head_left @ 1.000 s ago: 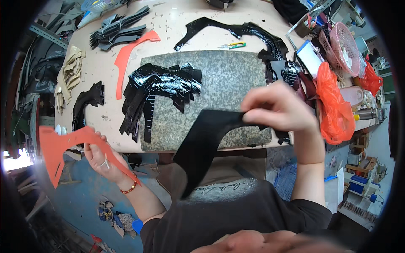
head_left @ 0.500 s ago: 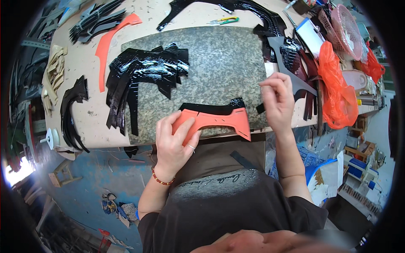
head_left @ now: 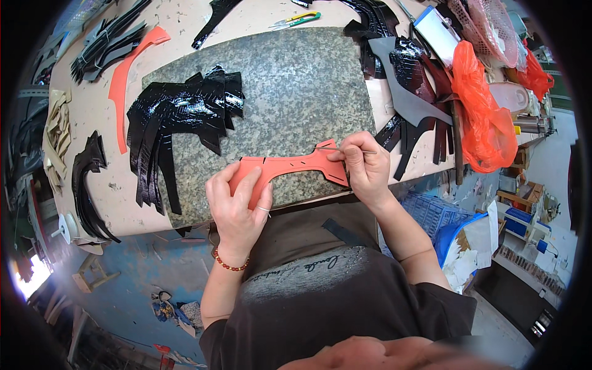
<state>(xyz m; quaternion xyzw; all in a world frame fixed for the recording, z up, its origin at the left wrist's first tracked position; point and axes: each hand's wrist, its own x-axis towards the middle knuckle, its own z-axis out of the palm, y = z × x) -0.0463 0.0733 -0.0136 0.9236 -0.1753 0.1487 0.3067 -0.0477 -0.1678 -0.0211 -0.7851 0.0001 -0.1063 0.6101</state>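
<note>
A coral-coloured flat pattern template (head_left: 290, 165) with short slots lies near the front edge of the mottled stone slab (head_left: 296, 80). My left hand (head_left: 237, 196) grips its left end, thumb and fingers closed on it. Pinched in my right hand (head_left: 365, 166) is a thin grey pen-like rod (head_left: 328, 148), its tip at the upper edge of the template's right end. Whatever lies under the template is almost wholly hidden; a little black shows at its edge. Left of it on the slab is a pile of glossy black cut pieces (head_left: 185, 114).
A second coral template (head_left: 120, 86) and curved black pieces (head_left: 89, 185) lie at the left. Thread snips (head_left: 296, 21) rest beyond the slab. At the right are a grey template (head_left: 407, 92), more black pieces, a red plastic bag (head_left: 484, 117) and pink baskets (head_left: 493, 24).
My right hand has come left and down onto the template's right end, the rod now showing in it. The template has shifted left and covers the black piece that stuck out behind it.
</note>
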